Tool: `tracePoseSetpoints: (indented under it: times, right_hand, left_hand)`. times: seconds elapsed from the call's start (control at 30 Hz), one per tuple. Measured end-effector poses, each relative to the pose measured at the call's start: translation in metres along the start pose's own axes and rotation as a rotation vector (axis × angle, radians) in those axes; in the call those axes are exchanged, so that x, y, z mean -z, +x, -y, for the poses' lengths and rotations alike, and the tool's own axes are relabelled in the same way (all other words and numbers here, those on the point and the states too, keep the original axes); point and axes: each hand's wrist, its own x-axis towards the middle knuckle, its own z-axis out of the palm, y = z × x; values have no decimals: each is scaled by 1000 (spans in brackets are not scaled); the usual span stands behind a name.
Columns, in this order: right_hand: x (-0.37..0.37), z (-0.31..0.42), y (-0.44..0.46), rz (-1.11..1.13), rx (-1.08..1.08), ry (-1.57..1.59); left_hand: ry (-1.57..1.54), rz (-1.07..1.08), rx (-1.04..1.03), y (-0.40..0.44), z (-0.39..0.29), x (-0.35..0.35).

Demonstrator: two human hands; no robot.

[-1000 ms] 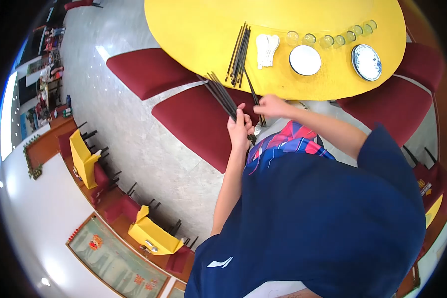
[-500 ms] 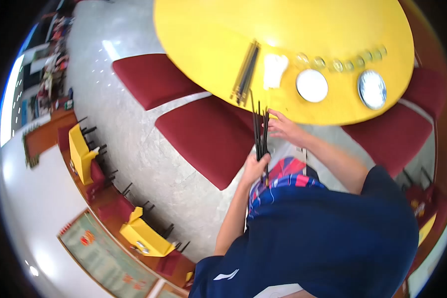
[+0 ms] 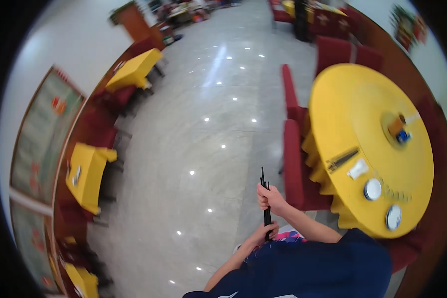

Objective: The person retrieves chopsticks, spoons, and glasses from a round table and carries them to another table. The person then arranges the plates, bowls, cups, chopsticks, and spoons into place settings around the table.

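Chopsticks [image 3: 267, 216], black and bunched together, stand nearly upright in both hands at the lower middle of the frame. The left hand [image 3: 269, 231] has its fingers closed round the lower part; the right hand [image 3: 270, 196] grips the bunch higher up, its fingers curled, with the thin tips poking out above — one reaching well beyond the rest. Just below the hands lie patterned shorts [image 3: 289, 235] and a dark blue shirt [image 3: 313, 265].

To the right of the hands are red chairs [image 3: 294, 164], drawn up to a round table [image 3: 352, 109] with a yellow cloth. Near its left edge lie more chopsticks [image 3: 342, 159], then a white item [image 3: 357, 169] too blurred to name, a round plate [image 3: 372, 189], faint glasses [image 3: 397, 194] in a row and a patterned plate [image 3: 393, 217]. Farther in — a brown item [image 3: 397, 125] beside a blue one [image 3: 403, 137].

Shiny grey floor [image 3: 208, 149] fills the centre; smaller yellow tables [image 3: 87, 171] line the left.
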Motion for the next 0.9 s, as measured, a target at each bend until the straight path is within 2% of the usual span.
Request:
tracePoseSetpoints:
  times: [0.07, 0.1, 0.17, 0.2, 0.27, 0.33, 0.4, 0.43, 0.47, 0.5, 0.53, 0.57, 0.67, 0.73, 0.77, 0.8, 0.83, 0.9]
  right_hand:
    - [-61, -20, 33, 57, -51, -101]
    - [-89, -33, 50, 45, -24, -65]
    - [-136, -60, 89, 87, -19, 26]
    - [-158, -71, 108, 139, -64, 63]
    - [-204, -86, 138, 241, -136, 49]
    - [-231, -131, 166, 323, -229, -19]
    - [-254, -169, 191, 377, -285, -74]
    - [-270, -186, 199, 393, -283, -104]
    - [-287, -199, 216, 409, -282, -129]
    - [-280, -196, 227, 439, -314, -130]
    - [-312, -213, 260, 431, -223, -141]
    - [-333, -221, 287, 428, -131, -143]
    - [-412, -242, 372, 542, -209, -138]
    - [-470, -245, 400, 564, -247, -198]
    - [-499, -250, 415, 689, -234, -329]
    - [-527, -260, 433, 811, -215, -456]
    - [-552, -276, 450, 814, -219, -446]
    - [-586, -309, 481, 980, -208, -639]
  left_hand:
    - [190, -137, -137, -56, -16, 31]
    - [159, -174, -221, -86, -21, 48]
    - [-41, -275, -245, -145, -22, 82]
    - [-85, -318, -329, -166, -30, 85]
    - [-371, -452, -446, -201, -74, 74]
    - [-405, -568, -576, -230, -106, 88]
    - [-310, -617, -334, -255, -117, 139]
    - [-366, -615, -328, -265, -119, 165]
    - [-485, -525, -330, -280, -121, 197]
    - [-587, -695, -379, -270, -116, 211]
    - [-700, -850, -417, -292, -131, 244]
    - [-806, -855, -544, -308, -160, 250]
    - [-1148, -832, -858, -347, -247, 295]
    - [-1194, -837, -868, -373, -301, 310]
    - [-1201, -764, -917, -385, -324, 318]
    - [-1194, -779, -920, -396, -338, 334]
    - [-773, -1023, -1046, -404, -345, 350]
    - [-340, -1231, -1137, -426, -370, 376]
